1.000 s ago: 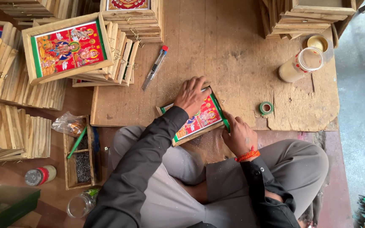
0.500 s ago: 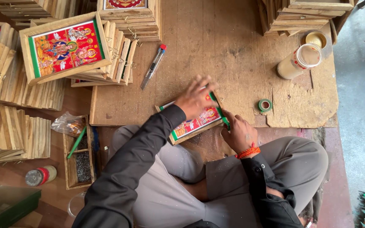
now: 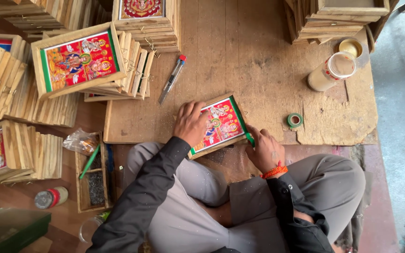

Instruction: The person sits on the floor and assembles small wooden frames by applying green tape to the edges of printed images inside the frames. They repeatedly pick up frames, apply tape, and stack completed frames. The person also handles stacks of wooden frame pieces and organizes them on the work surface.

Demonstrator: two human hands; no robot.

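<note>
A white jar with a pale lid [image 3: 331, 71] lies on its side at the far right of the wooden table [image 3: 268, 61]. A small green roll of tape [image 3: 295, 120] sits near it. A cutter knife with a red tip [image 3: 172, 78] lies beside stacks of wooden frames [image 3: 132, 70]. A clear plastic bag [image 3: 83, 140] rests on a little wooden box of nails [image 3: 93, 180].

The small framed picture [image 3: 223, 122], red with a green edge, lies flat at the near edge of the table. The left hand [image 3: 191, 122] presses flat on its left part, fingers spread, no grip closed around it. The right hand [image 3: 264, 150] pinches the frame's right corner.
</note>
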